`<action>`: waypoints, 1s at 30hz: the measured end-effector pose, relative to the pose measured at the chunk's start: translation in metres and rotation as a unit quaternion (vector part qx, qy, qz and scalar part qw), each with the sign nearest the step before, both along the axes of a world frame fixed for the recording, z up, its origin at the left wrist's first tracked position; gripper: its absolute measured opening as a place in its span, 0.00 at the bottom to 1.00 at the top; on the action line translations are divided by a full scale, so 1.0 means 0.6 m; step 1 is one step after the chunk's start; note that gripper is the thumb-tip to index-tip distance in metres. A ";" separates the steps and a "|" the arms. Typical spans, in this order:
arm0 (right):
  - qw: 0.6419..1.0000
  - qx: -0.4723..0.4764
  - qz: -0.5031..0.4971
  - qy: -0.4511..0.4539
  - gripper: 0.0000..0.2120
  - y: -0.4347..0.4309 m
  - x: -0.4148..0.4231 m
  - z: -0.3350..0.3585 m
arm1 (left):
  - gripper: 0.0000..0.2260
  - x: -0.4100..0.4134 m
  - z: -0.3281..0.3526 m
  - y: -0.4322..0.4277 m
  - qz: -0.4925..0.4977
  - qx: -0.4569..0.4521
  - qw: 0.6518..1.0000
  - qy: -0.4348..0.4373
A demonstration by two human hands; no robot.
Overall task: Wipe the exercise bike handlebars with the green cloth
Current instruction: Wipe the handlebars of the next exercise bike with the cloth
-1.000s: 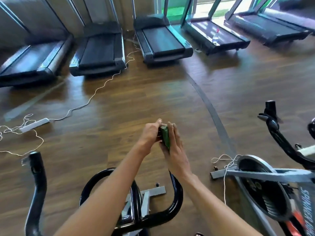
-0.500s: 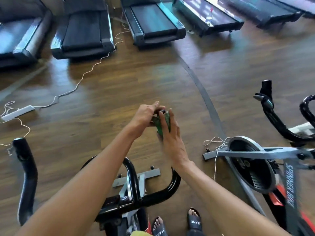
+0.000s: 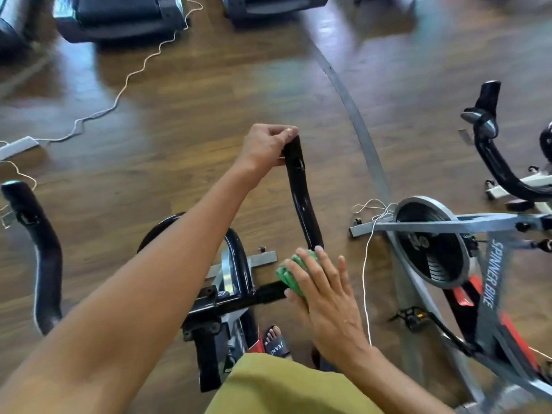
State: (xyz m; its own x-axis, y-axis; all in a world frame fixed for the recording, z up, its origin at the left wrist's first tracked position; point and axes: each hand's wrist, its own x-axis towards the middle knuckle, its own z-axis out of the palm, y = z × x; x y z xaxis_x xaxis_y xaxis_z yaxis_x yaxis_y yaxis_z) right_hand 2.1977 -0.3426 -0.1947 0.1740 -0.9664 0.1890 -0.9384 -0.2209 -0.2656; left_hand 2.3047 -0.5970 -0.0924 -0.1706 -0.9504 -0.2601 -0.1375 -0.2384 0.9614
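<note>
handlebars [image 3: 301,201]: black, smooth, high gloss, streaked with reflected light.
green cloth [image 3: 291,274]: soft fabric, matt, bunched into ridges.
floor [image 3: 179,150]: brown wood planks, polished, shiny with pale reflections.
bike frame [image 3: 448,225]: grey painted metal, smooth, dull sheen.
flywheel [image 3: 424,202]: grey metal rim, matt.
cord [image 3: 127,82]: thin, white, smooth, plastic-looking.
garment [image 3: 283,386]: olive cloth, matt.

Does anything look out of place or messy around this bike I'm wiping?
A white cord snakes loose across the wooden floor from a white power strip, and another white cord lies bunched beside the grey spinner bike.
</note>
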 end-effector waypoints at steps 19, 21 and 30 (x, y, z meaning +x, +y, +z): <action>0.733 0.178 -0.214 -0.621 0.12 -0.165 -0.010 0.014 | 0.10 -0.003 -0.016 0.012 0.002 -0.093 0.991 -0.095; 0.766 0.223 -0.167 -0.580 0.16 -0.245 -0.024 0.025 | 0.12 -0.004 -0.022 0.012 0.006 -0.140 0.977 -0.161; 0.741 0.215 -0.144 -0.620 0.24 -0.334 -0.009 0.061 | 0.08 -0.007 -0.021 0.030 0.082 -0.228 0.945 -0.218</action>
